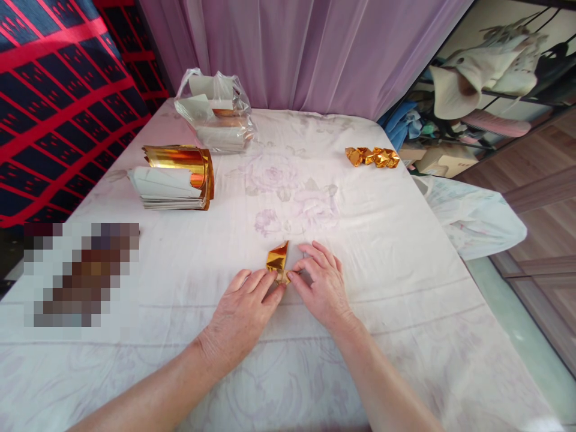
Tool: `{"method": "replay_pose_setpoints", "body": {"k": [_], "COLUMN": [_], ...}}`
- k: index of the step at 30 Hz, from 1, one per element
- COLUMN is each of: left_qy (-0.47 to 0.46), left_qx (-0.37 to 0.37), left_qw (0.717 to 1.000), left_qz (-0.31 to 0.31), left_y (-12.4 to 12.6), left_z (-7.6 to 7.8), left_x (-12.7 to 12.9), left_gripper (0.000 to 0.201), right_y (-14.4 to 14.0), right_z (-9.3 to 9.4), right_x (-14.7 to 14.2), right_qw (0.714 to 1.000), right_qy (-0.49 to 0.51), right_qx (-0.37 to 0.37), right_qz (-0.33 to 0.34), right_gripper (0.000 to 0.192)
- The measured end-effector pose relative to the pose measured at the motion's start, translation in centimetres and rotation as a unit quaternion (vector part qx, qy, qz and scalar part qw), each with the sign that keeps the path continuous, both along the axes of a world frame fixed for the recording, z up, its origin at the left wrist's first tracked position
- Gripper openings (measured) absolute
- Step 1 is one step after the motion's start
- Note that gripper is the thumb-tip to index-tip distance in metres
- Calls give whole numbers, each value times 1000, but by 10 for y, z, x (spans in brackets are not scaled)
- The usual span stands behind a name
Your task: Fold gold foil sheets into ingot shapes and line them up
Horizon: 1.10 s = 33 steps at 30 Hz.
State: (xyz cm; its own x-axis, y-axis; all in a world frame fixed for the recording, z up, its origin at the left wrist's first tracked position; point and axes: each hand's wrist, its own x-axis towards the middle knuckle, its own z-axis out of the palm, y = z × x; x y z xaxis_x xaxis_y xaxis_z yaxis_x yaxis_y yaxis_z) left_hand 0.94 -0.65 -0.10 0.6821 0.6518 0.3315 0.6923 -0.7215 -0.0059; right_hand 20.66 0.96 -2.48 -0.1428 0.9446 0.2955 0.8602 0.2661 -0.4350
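Note:
A small folded piece of gold foil paper point(277, 260) lies on the white flowered cloth point(288, 198) in front of me, one corner sticking up. My left hand point(240, 309) rests flat on the cloth with its fingertips pressing the paper's lower left edge. My right hand point(320, 282) meets it from the right, its thumb and fingers pinching the paper's lower edge. Both hands touch the same piece.
A stack of gold and white paper sheets point(176, 177) sits at the left. Behind it stands a clear plastic bag point(216, 114) with more sheets. Several folded gold pieces point(372, 157) lie at the far right. A blurred patch point(81, 273) covers the near left.

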Motion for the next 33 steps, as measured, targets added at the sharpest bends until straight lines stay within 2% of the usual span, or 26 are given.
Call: {"method": "replay_pose_setpoints", "body": {"k": [4, 15, 25, 29, 33], "left_qy": [8, -2, 0, -5, 3], "left_qx": [-1, -4, -14, -9, -12], "left_qw": [1000, 1000, 1000, 1000, 1000], "left_qz": [1, -1, 1, 3, 6], "left_y": [0, 0, 0, 0, 0], "left_z": [1, 0, -1, -2, -1], "left_x": [-1, 0, 0, 0, 0], "left_gripper": [29, 27, 26, 25, 24], "right_y": [0, 1, 4, 5, 4], "right_z": [1, -3, -6, -5, 2], "right_x": [-1, 0, 5, 9, 13], "right_qw": [1000, 999, 999, 998, 993], "right_qy": [-5, 21, 28, 32, 89], "right_qx": [-1, -2, 3, 30, 68], "right_qz": [9, -27, -45, -47, -32], "right_gripper": [10, 12, 4, 10, 18]}}
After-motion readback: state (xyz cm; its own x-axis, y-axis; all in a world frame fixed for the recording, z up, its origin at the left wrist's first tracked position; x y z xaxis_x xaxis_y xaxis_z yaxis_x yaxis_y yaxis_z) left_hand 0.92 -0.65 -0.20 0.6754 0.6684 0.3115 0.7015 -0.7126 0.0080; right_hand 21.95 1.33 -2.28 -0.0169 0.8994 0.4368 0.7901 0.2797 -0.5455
